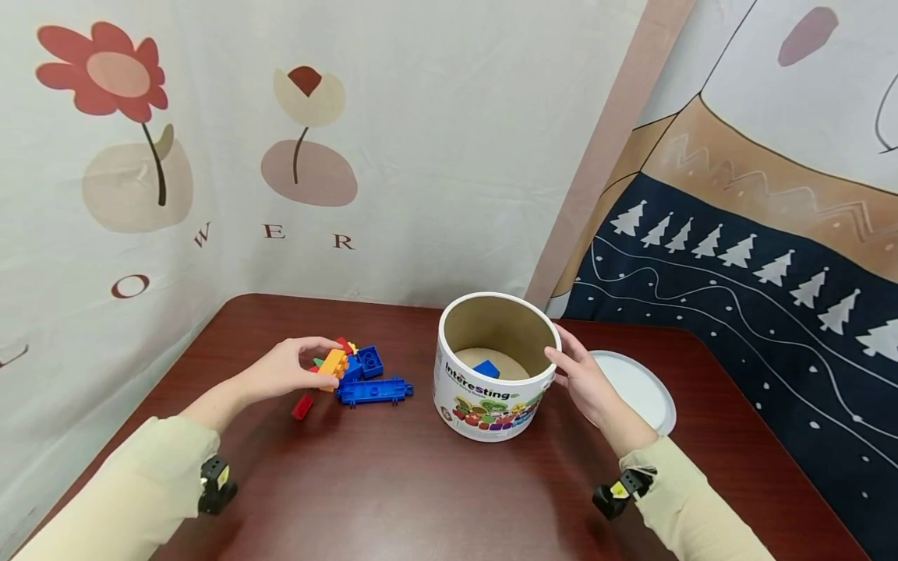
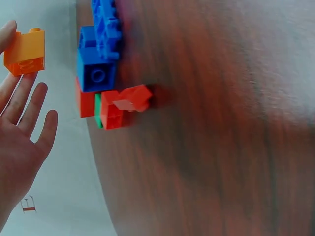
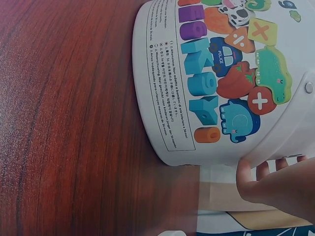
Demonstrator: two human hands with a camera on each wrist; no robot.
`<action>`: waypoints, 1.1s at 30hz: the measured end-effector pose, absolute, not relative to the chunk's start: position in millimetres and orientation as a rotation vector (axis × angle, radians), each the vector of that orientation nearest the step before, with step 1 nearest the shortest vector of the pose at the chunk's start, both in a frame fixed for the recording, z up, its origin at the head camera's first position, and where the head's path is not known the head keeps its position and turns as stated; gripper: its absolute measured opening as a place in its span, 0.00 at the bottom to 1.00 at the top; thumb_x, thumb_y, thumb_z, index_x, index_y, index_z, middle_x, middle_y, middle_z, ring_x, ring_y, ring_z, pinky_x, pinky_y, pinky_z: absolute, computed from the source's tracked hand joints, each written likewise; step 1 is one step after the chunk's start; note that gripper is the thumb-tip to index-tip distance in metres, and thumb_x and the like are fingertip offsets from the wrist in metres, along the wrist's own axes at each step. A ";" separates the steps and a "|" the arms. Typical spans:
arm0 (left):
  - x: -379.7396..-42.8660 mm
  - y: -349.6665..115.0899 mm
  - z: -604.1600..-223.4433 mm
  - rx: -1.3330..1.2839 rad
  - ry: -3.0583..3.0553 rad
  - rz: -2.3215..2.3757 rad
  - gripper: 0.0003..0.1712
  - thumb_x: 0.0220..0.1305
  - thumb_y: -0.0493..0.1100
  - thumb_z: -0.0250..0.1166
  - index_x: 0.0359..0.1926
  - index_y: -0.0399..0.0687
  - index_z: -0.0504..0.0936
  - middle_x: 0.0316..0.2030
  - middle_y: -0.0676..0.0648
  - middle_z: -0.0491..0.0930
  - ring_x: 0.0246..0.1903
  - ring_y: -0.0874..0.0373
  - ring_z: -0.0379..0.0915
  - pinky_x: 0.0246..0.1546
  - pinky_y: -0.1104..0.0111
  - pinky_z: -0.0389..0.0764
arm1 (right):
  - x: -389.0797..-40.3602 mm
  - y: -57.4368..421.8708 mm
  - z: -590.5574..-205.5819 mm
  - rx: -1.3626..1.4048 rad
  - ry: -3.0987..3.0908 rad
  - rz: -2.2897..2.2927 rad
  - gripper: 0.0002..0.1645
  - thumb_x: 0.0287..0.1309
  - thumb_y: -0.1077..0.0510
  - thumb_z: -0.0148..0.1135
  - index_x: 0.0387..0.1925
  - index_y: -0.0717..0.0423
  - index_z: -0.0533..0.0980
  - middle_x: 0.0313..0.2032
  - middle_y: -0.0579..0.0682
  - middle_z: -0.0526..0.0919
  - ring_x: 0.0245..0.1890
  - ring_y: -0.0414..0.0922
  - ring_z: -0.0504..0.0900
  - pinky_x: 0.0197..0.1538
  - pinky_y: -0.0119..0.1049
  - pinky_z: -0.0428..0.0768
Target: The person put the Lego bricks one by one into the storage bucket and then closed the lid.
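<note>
My left hand [image 1: 281, 370] pinches an orange toy brick [image 1: 333, 365] between thumb and fingers, over the left part of the table. In the left wrist view the brick [image 2: 25, 51] shows a stud on top. Beneath and beside it sit a blue brick [image 1: 369, 361], a long blue wheel-base piece [image 1: 375, 392] and red bricks [image 2: 112, 110], with a sliver of a green piece [image 2: 98, 110] between them. My right hand [image 1: 589, 386] grips the rim of a white printed bucket [image 1: 456, 405], which stands upright and uncovered. Inside, a blue brick [image 1: 487, 368] lies on the bottom.
A round white lid [image 1: 638, 389] lies flat to the right of the bucket, partly behind my right forearm. The dark red-brown wooden table [image 1: 421, 491] meets printed fabric [image 1: 435, 156] at its back edge. One red brick [image 1: 302, 407] lies nearer to me, apart from the pile.
</note>
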State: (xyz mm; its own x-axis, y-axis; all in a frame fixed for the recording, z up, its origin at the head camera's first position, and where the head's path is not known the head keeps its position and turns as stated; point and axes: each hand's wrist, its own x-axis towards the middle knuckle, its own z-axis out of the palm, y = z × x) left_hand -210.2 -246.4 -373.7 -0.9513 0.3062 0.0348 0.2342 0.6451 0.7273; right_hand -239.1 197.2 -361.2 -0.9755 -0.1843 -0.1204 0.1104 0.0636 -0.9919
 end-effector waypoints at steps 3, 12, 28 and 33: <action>-213.3 -244.0 -369.5 0.478 2.772 1.205 0.31 0.54 0.48 0.69 0.57 0.40 0.73 0.51 0.39 0.78 0.52 0.44 0.71 0.43 0.64 0.79 | -239.5 197.5 -362.1 -0.076 2.123 -2.013 0.33 0.69 0.58 0.44 0.72 0.51 0.48 0.72 0.57 0.49 0.68 0.55 0.52 0.68 0.54 0.58; -222.6 -235.2 -356.0 0.506 2.783 1.206 0.32 0.54 0.51 0.69 0.58 0.42 0.73 0.50 0.42 0.79 0.53 0.46 0.72 0.51 0.53 0.76 | -240.8 198.3 -362.7 -0.089 2.120 -2.014 0.34 0.69 0.58 0.44 0.72 0.50 0.48 0.72 0.56 0.49 0.69 0.56 0.52 0.68 0.55 0.57; -239.7 -200.6 -314.0 0.560 2.737 1.233 0.32 0.54 0.50 0.68 0.59 0.47 0.72 0.49 0.41 0.77 0.47 0.49 0.73 0.36 0.66 0.82 | -240.4 198.6 -362.3 -0.081 2.128 -2.006 0.34 0.69 0.57 0.45 0.72 0.50 0.48 0.72 0.56 0.48 0.69 0.55 0.52 0.69 0.55 0.57; -245.5 -186.0 -304.3 0.599 2.693 1.272 0.32 0.54 0.48 0.69 0.60 0.46 0.71 0.49 0.40 0.78 0.47 0.50 0.75 0.38 0.64 0.83 | -241.3 197.9 -362.8 -0.070 2.124 -2.009 0.34 0.69 0.58 0.44 0.72 0.50 0.48 0.72 0.56 0.48 0.68 0.54 0.53 0.68 0.55 0.57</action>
